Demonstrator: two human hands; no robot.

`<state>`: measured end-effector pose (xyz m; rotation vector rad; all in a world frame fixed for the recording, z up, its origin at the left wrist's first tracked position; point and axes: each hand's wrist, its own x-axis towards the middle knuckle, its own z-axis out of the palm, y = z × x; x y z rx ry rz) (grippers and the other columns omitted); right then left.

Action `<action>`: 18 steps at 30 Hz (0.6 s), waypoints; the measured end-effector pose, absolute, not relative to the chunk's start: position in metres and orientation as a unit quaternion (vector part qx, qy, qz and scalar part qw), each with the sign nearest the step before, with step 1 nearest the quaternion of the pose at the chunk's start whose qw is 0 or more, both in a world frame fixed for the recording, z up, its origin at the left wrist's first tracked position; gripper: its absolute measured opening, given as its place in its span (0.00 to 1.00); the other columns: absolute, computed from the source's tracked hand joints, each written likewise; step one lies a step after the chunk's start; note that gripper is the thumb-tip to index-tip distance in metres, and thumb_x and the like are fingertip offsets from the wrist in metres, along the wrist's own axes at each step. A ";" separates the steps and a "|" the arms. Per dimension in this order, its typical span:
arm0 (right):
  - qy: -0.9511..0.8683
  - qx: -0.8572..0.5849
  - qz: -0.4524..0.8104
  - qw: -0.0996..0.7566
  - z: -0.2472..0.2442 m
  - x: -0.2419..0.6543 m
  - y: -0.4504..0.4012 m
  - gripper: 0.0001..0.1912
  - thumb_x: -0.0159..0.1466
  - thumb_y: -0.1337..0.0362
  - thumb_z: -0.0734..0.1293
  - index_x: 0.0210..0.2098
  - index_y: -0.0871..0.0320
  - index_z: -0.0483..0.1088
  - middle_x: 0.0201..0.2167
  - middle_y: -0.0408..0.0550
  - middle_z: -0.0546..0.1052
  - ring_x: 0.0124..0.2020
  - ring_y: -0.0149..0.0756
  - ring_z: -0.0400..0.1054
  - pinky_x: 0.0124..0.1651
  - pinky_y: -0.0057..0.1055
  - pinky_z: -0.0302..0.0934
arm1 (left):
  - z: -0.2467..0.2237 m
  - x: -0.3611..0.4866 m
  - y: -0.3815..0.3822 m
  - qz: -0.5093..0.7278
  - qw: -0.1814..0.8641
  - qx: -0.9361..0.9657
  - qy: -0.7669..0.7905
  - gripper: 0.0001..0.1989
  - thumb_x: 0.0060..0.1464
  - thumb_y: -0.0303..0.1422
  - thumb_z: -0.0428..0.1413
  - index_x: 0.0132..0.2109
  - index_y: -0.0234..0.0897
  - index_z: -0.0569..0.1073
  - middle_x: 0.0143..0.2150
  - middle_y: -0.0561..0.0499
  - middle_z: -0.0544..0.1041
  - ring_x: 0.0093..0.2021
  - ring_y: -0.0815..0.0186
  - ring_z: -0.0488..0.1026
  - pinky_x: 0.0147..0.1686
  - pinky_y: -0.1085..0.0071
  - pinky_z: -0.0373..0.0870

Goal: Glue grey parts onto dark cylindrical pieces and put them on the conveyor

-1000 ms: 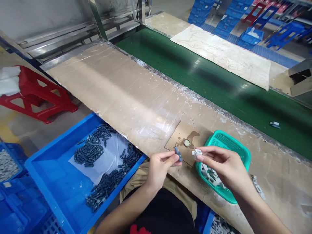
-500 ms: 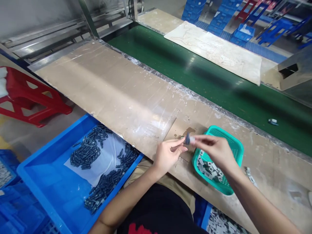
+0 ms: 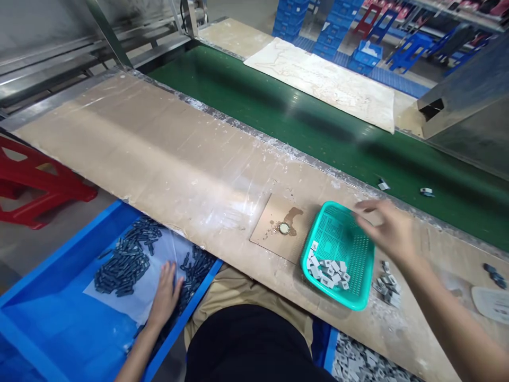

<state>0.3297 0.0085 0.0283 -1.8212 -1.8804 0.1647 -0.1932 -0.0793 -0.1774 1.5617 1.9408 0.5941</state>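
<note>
- Presumably, the dark parts (image 3: 121, 268) are light, stiff and hard, like moulded plastic; being slim, they are best pinched across the middle between thumb and forefinger, and one may easily be tangled with its neighbours.
- The white pieces (image 3: 334, 273) can be judged light and rigid too, smooth enough to be slipped from damp fingertips; their flat sides are best gripped, with the openings kept uncovered. Neither kind is thought fragile.
- The dark parts are heaped in the blue tray (image 3: 35, 297), partly on a white sheet (image 3: 151, 273); the white pieces are gathered at the near end of the green basket (image 3: 338, 225), which is set on the tabletop (image 3: 178, 175).
- The left hand (image 3: 165, 292) is held low over the tray, beside the right-hand heap, its grip released with fingers spread; nothing is seen held.
- The right hand (image 3: 389, 228) is poised beside the basket's far right corner, thumb and fingers parted, with nothing seen between them.
- What is touched beneath the left palm is hidden, and the right fingers are blurred.
- Two small white-and-dark pieces (image 3: 427, 192) are seen on the green belt (image 3: 246, 101), too small for their joints to be made out.
- The tray is cut off at the left edge, and the lower bin (image 3: 331, 350) is partly covered by the tabletop.
</note>
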 end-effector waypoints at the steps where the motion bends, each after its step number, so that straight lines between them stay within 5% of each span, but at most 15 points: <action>1: -0.749 -0.618 0.107 0.213 0.025 0.316 -0.003 0.09 0.59 0.57 0.66 0.36 0.52 0.72 0.40 0.51 0.76 0.43 0.48 0.70 0.47 0.44 0.63 | -0.188 -0.197 -0.090 0.190 0.316 0.601 0.709 0.22 0.52 0.40 0.50 0.53 0.36 0.69 0.61 0.38 0.66 0.65 0.48 0.53 0.61 0.50 0.51; 5: -0.831 -0.496 0.236 0.083 0.010 0.278 -0.024 0.12 0.65 0.63 0.59 0.45 0.52 0.71 0.47 0.51 0.73 0.48 0.43 0.68 0.47 0.40 0.65 | -0.194 -0.198 -0.109 0.131 0.344 0.635 0.679 0.17 0.50 0.40 0.51 0.46 0.43 0.74 0.53 0.44 0.75 0.60 0.50 0.63 0.60 0.55 0.56; 10: -0.798 -0.530 0.274 0.088 0.001 0.278 -0.014 0.11 0.65 0.62 0.59 0.34 0.55 0.72 0.37 0.52 0.75 0.38 0.43 0.71 0.39 0.40 0.67 | -0.172 -0.195 -0.094 0.100 0.383 0.614 0.683 0.14 0.48 0.40 0.53 0.40 0.41 0.75 0.43 0.42 0.78 0.49 0.50 0.72 0.52 0.58 0.64; 18: -0.551 -0.627 0.456 0.308 0.020 0.268 -0.023 0.16 0.56 0.54 0.69 0.38 0.56 0.66 0.34 0.52 0.77 0.33 0.40 0.73 0.34 0.35 0.69 | -0.165 -0.217 -0.071 0.078 0.454 0.539 0.705 0.07 0.33 0.32 0.60 0.26 0.39 0.74 0.25 0.49 0.77 0.34 0.51 0.76 0.39 0.62 0.69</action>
